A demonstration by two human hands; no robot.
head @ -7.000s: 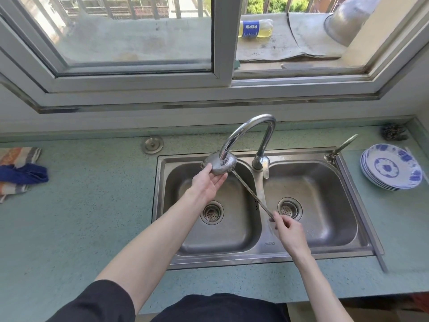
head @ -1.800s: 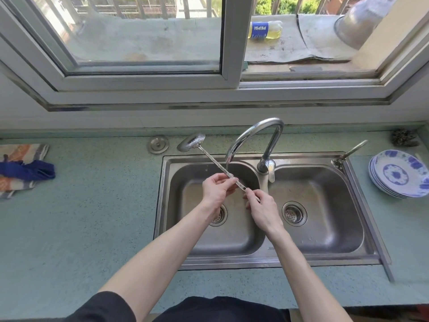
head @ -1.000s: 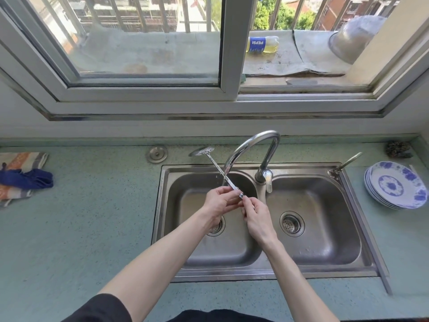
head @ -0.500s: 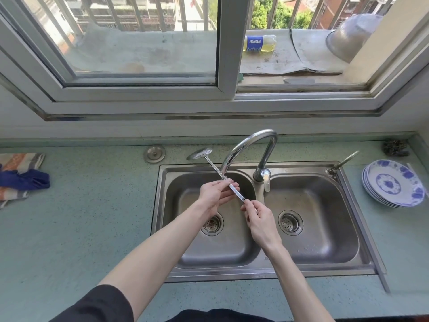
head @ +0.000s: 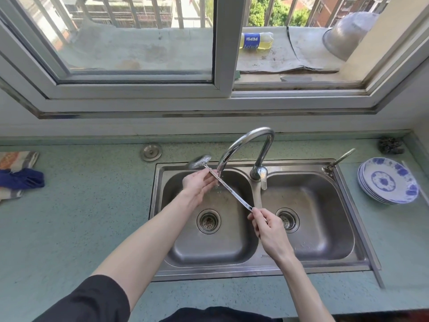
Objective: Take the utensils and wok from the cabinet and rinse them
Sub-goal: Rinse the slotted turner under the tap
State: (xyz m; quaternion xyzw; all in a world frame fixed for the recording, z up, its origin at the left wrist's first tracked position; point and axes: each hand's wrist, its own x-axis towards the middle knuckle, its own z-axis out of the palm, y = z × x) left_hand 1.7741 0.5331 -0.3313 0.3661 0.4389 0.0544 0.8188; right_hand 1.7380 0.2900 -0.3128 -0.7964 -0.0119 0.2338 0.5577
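Note:
A long steel slotted ladle [head: 228, 189] lies slanted over the left basin of the double sink [head: 255, 274], its perforated bowl up at the basin's back left rim. Water runs from the curved tap [head: 243, 145] onto the handle. My right hand [head: 267, 228] pinches the handle's lower end above the divider between the basins. My left hand [head: 199, 184] sits under the upper part of the handle with its fingers against it, right at the stream. No wok is in view.
A stack of blue-patterned plates [head: 387, 180] stands on the counter right of the sink, with a dark scourer [head: 391, 146] behind it. A sink plug [head: 151, 152] lies behind the left basin. Cloths [head: 21, 177] lie at the far left.
My right hand has drawn the ladle down and right, so its bowl now sits lower by the basin rim. My left hand has slid up the handle toward the bowl.

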